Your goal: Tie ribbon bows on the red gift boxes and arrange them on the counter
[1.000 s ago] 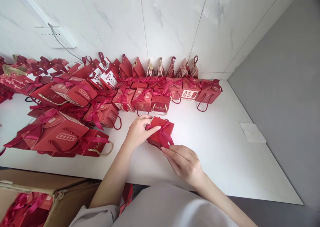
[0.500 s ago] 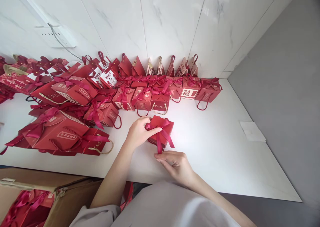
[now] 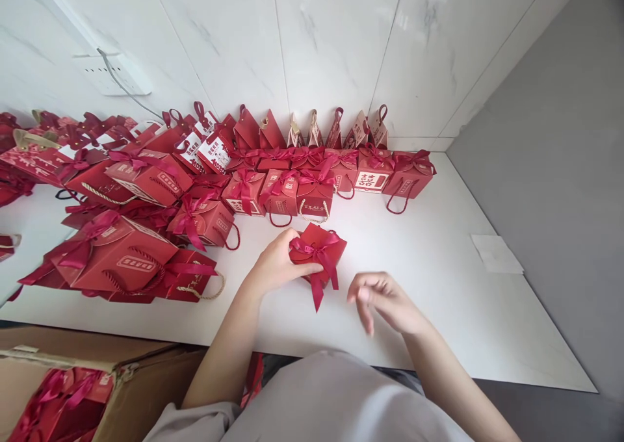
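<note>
On the white table, a small red gift box (image 3: 334,248) is gripped at its left side by my left hand (image 3: 279,261), the thumb lying over the front of the lid. A crimson ribbon bow (image 3: 318,253) sits across the lid, its tails (image 3: 318,294) hanging over the near side. To the right of the box, in the air and apart from it, my right hand (image 3: 390,304) has loosely curled fingers with gaps between them and nothing in them. Part of the box's left side is hidden by my left hand.
Rows of red gift boxes (image 3: 283,192) with ribbons and cord handles line the back. A pile of larger ones (image 3: 127,253) stands left. An open cardboard box (image 3: 151,370) holds more at lower left. A pale square (image 3: 496,253) lies near the right edge of the white table (image 3: 439,279).
My right hand has let go of the ribbon tail and moved right, away from the gift box. The box has turned slightly, still in my left hand.
</note>
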A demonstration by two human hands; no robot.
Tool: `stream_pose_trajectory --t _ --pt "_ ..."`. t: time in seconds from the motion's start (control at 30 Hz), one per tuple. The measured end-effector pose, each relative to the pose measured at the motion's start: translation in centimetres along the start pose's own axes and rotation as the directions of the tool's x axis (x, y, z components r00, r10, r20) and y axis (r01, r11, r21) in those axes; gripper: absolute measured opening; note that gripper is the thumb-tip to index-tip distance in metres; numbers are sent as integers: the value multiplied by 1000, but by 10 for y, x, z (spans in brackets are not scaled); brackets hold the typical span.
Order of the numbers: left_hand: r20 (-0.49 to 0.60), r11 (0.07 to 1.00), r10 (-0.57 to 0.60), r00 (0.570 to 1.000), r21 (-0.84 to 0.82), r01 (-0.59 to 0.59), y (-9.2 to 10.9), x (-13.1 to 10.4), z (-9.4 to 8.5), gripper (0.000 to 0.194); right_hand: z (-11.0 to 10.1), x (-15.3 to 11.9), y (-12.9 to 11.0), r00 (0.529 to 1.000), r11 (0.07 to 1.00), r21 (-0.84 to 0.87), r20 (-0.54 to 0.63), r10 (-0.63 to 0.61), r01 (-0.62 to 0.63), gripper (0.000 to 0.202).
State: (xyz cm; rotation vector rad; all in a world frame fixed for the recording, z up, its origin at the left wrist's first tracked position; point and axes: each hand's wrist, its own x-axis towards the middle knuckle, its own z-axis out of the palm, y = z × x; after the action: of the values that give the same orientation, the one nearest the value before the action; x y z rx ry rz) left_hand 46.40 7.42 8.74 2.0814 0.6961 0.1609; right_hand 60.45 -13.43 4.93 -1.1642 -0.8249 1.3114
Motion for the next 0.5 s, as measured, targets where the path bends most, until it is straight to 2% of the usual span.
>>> stream_pose_trajectory --t 0.07,0.1,0.17,0.23,0.37,0.5 --pt "105 998 10 994 -65 -3 3 -2 -7 60 -8 2 -4 966 996 -71 -245 -77 61 32" --pt "144 996 19 989 -94 -6 4 -2 -10 61 -9 5 -5 951 991 -118 -296 -89 56 32" --pt "168 993 25 986 -120 -4 7 -2 -12 52 -6 10 -2 956 980 -198 -284 -74 17 34" --pt "98 997 -14 995 -72 21 9 1 -10 39 2 15 2 969 971 -239 -242 -58 -1 36" --pt "-97 997 -26 995 76 33 8 6 2 39 11 16 8 977 976 -214 -193 -91 49 32" --pt "-124 991 -22 992 128 38 4 10 9 42 4 13 5 979 968 -239 -167 -113 71 31"
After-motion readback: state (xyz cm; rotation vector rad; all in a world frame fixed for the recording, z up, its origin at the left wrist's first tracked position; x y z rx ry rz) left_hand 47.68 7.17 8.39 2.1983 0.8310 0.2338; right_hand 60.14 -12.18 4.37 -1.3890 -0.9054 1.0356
